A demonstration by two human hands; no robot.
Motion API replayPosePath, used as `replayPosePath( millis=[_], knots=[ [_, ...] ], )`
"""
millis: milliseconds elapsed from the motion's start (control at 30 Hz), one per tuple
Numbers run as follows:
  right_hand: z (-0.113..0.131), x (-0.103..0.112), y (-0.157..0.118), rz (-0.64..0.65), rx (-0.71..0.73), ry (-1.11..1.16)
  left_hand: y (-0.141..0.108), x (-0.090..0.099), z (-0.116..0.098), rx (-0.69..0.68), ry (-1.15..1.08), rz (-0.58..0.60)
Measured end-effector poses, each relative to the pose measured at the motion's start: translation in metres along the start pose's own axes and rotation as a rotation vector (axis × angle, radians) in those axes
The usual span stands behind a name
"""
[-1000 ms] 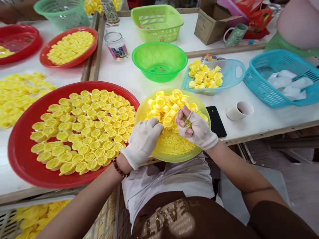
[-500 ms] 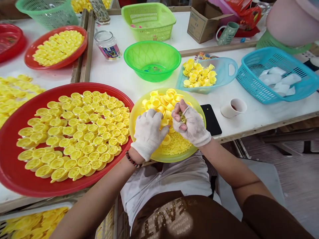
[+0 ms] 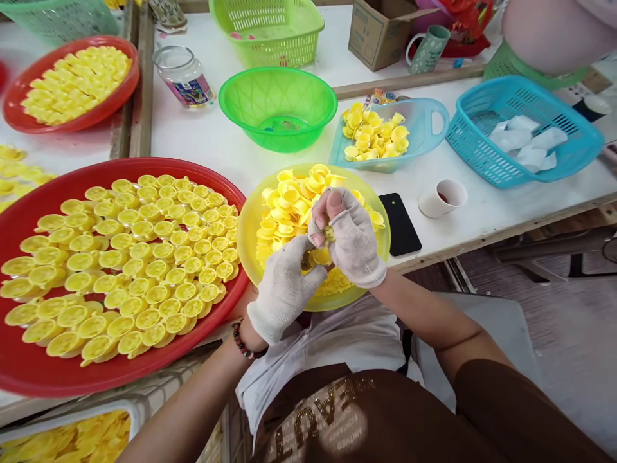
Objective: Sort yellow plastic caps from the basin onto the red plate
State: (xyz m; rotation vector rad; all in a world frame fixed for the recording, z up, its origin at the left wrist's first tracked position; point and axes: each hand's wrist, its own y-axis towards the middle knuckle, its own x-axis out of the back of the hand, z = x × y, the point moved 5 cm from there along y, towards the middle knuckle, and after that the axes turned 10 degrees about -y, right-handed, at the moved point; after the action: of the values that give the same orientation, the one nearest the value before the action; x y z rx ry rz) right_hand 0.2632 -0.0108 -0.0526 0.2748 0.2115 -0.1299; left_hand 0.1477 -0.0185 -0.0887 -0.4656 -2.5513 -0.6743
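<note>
My left hand [image 3: 286,283], in a white fingertip-less glove, is curled around a small yellow toy cup [image 3: 320,257], partly hidden by the fingers. Close against it, my right hand [image 3: 353,239], gloved alike, is closed with small yellow pieces [image 3: 330,233] in its palm and its fingertips pinched together. Both hands are over a yellow bowl [image 3: 248,257] on my lap side of the table. In that bowl lie a heap of yellow toy cups [image 3: 289,196] and a layer of tiny yellow pieces [image 3: 335,283]. To the left, a red tray [image 3: 29,366] carries many filled cups [image 3: 147,263] in rows.
Behind the bowl stand a green basin [image 3: 277,138] and a clear blue scoop tray [image 3: 419,151] of yellow cups. A black phone [image 3: 399,225], a paper cup [image 3: 441,198] of dark drink and a blue basket [image 3: 525,170] are at right. A jar [image 3: 186,77] stands back left.
My left hand has turned and drawn closer to the right, with a cup now showing between its fingers. The right fingertips have come together over the pieces. The view has shifted slightly.
</note>
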Motion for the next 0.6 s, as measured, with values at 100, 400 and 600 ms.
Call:
replayPosePath(
  millis=[100, 400, 600],
  knots=[
    [0.0, 0.003, 0.002, -0.006, -0.012, 0.015, -0.002, 0.002, 0.0, -0.005, -0.014, -0.012],
    [0.0, 0.002, -0.001, 0.023, 0.021, -0.011, -0.004, 0.001, 0.002, -0.011, -0.021, -0.013],
    [0.004, 0.015, -0.001, 0.007, -0.027, -0.031, -0.008, 0.01, -0.004, -0.086, -0.107, -0.06]
  ],
)
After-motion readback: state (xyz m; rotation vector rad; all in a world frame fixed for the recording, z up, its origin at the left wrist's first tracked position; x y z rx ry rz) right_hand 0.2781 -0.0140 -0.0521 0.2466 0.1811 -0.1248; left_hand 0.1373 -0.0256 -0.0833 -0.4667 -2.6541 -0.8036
